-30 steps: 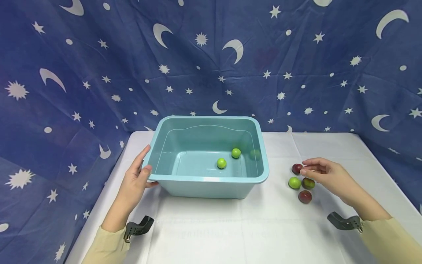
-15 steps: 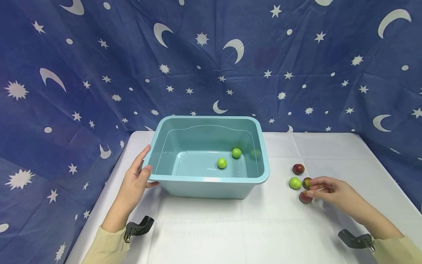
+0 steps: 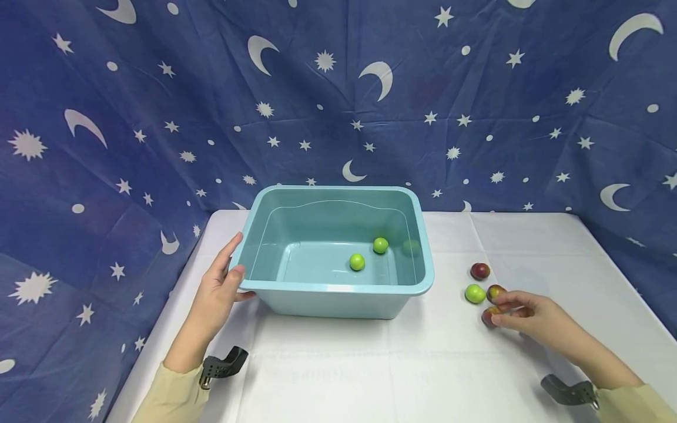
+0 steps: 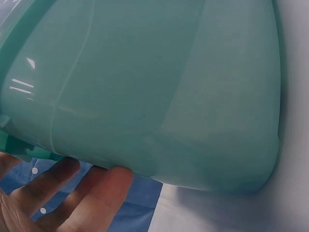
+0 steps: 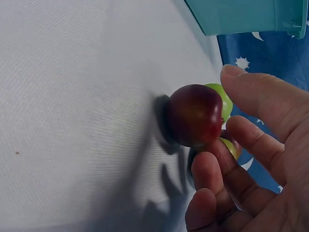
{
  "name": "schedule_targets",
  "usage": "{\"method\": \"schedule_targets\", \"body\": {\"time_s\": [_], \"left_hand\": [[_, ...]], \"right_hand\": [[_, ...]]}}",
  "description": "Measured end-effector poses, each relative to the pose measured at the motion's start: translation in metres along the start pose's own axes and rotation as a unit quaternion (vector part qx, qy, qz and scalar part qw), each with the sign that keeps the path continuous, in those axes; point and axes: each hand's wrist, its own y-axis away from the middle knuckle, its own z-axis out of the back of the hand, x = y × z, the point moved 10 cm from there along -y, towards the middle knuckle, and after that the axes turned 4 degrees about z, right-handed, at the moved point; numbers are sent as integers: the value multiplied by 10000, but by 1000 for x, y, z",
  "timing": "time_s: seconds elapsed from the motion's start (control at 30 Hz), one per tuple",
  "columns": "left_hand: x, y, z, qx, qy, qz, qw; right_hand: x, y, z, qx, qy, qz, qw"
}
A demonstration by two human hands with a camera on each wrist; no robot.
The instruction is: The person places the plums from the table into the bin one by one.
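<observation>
My left hand (image 3: 211,296) rests against the left side of a blue-green plastic tub (image 3: 338,302); in the left wrist view, its extended fingers (image 4: 108,193) touch the outer wall. Two round green fruits (image 3: 357,262) lie inside. Right of the tub, my right hand (image 3: 545,317) is at the nearest dark red plum (image 3: 488,318), its fingers partly covering it. Thumb and fingers stand apart around this plum (image 5: 194,116) in the right wrist view. Close by lie a red-and-yellow plum (image 3: 495,291), a green fruit (image 3: 475,294) and another dark red plum (image 3: 479,271).
A white cloth (image 3: 338,376) covers the table. Behind and to the sides hangs a blue curtain (image 3: 317,153) with moons and stars, close to the tub's back. Both wrists carry a black camera mount (image 3: 568,390).
From the farthest dark red plum, my right hand has come toward me, past the red-and-yellow plum, to the nearest dark red one. My left hand keeps its place on the tub.
</observation>
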Motion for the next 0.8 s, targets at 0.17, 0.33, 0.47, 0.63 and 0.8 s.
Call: {"method": "schedule_targets", "body": {"time_s": [0.17,0.33,0.47,0.63,0.8], "left_hand": [[-1,0,-1,-1,9,-3,10000],[-2,0,-2,8,27,12,10000],[-2,0,-3,17,25,33,10000],[-2,1,-2,11,-13,48,10000],[-1,1,-1,14,-9,47,10000]], "right_hand": [[-3,1,-4,39,84,-50,9999],[-10,1,-9,106,4,-182,9998],[-16,1,-11,249,38,-324,9992],[-23,0,-14,517,-1,-562,9971],[-29,0,-16,714,-274,-726,9944]]}}
